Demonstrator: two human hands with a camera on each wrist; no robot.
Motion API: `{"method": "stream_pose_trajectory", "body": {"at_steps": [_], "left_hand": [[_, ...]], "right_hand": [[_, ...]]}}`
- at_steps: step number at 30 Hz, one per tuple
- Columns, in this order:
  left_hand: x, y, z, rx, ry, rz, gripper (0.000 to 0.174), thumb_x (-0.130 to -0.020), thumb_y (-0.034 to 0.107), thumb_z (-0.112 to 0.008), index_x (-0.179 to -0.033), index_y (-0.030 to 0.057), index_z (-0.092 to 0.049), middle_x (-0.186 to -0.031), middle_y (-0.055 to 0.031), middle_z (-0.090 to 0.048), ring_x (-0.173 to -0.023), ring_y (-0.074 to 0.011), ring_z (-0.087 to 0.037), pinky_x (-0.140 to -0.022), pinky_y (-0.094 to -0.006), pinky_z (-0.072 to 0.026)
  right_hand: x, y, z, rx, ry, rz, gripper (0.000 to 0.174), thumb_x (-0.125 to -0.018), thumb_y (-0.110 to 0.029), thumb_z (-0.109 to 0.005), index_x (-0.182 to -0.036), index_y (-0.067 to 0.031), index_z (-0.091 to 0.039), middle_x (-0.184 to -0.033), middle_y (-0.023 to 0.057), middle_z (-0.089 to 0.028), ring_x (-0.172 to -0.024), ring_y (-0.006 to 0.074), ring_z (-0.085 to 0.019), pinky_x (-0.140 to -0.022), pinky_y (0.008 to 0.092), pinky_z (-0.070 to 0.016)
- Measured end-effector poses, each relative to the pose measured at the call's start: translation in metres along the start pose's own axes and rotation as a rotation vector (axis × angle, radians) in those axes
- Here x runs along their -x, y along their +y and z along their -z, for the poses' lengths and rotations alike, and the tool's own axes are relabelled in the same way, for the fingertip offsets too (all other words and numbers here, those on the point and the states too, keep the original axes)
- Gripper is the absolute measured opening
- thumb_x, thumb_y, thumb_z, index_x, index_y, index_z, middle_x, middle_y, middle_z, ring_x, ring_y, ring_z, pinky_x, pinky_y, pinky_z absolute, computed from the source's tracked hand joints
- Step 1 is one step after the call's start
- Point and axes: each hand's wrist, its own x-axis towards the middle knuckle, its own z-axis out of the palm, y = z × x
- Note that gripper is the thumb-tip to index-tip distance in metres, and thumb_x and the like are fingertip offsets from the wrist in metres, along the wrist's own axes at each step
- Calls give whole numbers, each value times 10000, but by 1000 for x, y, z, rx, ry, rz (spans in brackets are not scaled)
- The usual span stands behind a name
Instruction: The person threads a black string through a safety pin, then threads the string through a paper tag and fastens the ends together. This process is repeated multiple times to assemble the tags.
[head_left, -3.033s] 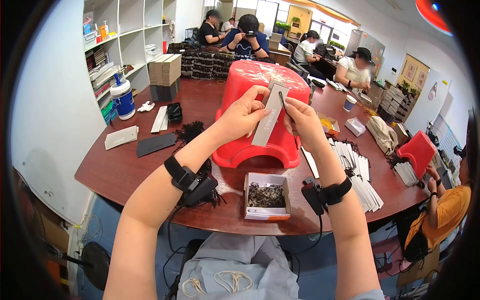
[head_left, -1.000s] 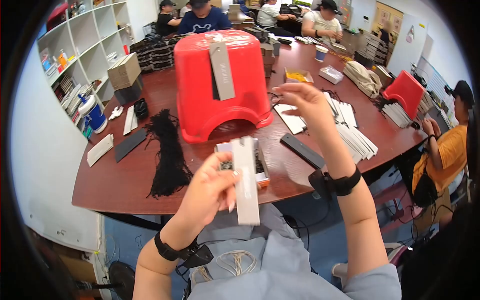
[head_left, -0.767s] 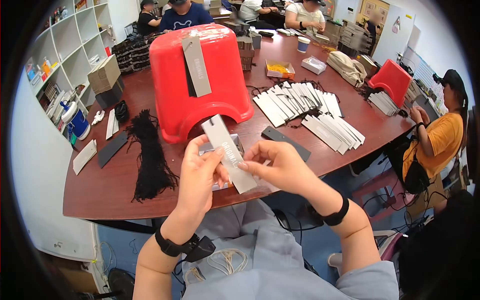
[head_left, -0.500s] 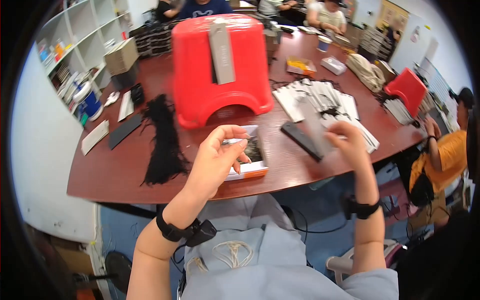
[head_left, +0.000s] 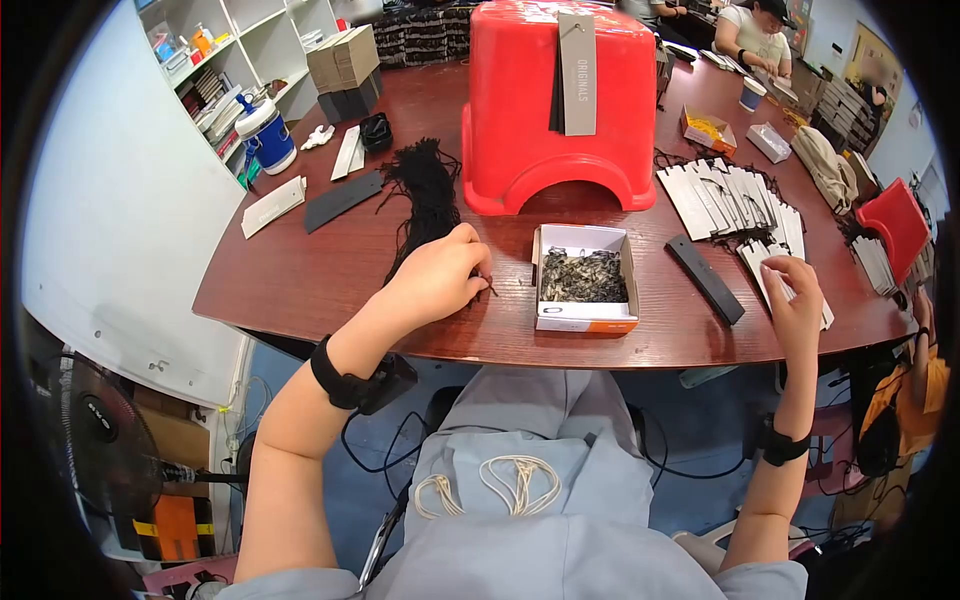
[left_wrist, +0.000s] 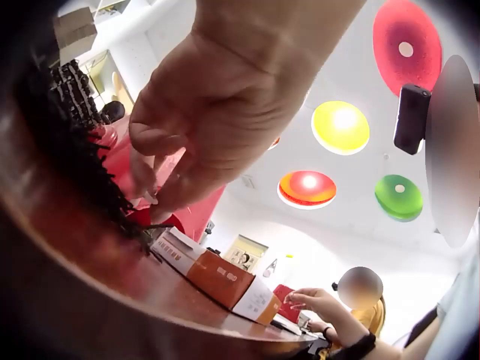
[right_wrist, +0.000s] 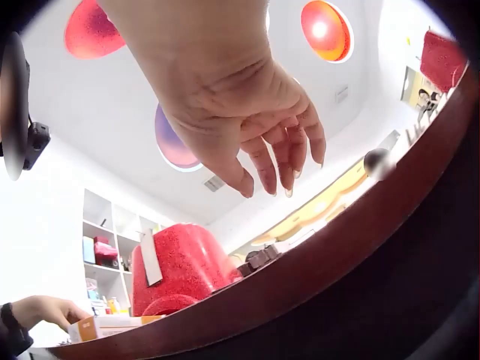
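Note:
My left hand [head_left: 440,277] is at the lower end of a bundle of black cords [head_left: 420,190], curled fingers pinching a short dark cord end [left_wrist: 159,226] close to the table. Over the front of the fanned grey hang tags [head_left: 730,200] hovers my right hand [head_left: 797,300]; the right wrist view shows its fingers loosely bent with nothing between them. An open white and orange box [head_left: 585,318] holds small dark pins, seemingly safety pins, between the hands. A grey "ORIGINALS" tag [head_left: 578,80], with a black one behind it, hangs on the upturned red stool [head_left: 510,120].
A stack of black tags [head_left: 705,280] lies right of the box. At left are a black tag [head_left: 343,202], white tags [head_left: 273,206] and a blue jug [head_left: 265,135]. A box of yellow bits [head_left: 708,131] and a paper cup [head_left: 752,94] stand farther right.
A grey tag passed from my left hand to my right, which carried it to the tag pile and is now empty. My left hand has moved left and down to the black cords.

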Motion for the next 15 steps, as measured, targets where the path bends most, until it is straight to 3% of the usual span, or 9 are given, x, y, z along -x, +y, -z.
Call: {"method": "stream_pose_trajectory", "body": {"at_steps": [7, 10, 12, 13, 15], "left_hand": [[1, -5, -5, 89, 20, -19, 91, -683, 66, -586, -750, 21, -544, -879, -90, -487, -807, -263, -506, -703, -334, -406], [5, -5, -6, 131, 161, -138, 78, -691, 45, -583, -753, 7, -554, -886, -84, -510, -714, -200, -532, -636, -293, -419], [12, 13, 4, 438, 174, 19, 44, -719, 28, -569, -748, -5, -560, -903, -78, -533, -604, -106, -521, -554, -233, -416], [12, 17, 2, 444, 171, 16, 44, -719, 28, -569, -748, -5, -560, -903, -78, -533, -604, -106, -521, -554, -233, -416], [11, 26, -3, 774, 291, -113, 30, -756, 18, -539, -757, -12, -544, -917, -79, -543, -545, -45, -484, -500, -182, -395]], "right_hand": [[-4, -60, -16, -177, -88, 126, 71, -705, -29, -575, -768, 3, -570, -785, 96, -567, -755, 221, -522, -689, 289, -401], [-4, -80, -26, -236, -153, 202, 80, -685, -27, -589, -760, -5, -575, -775, 90, -571, -761, 226, -522, -685, 299, -406], [-6, -88, -35, -260, -208, 211, 88, -677, -32, -597, -761, -11, -575, -781, 87, -570, -772, 234, -518, -688, 306, -406], [-7, -91, -40, -287, -261, 221, 98, -670, -37, -604, -761, -17, -576, -787, 84, -568, -782, 242, -514, -690, 313, -407], [-11, -96, -55, -261, -328, 311, 122, -661, -32, -608, -778, -24, -572, -799, 74, -562, -782, 231, -503, -672, 309, -408]]}}
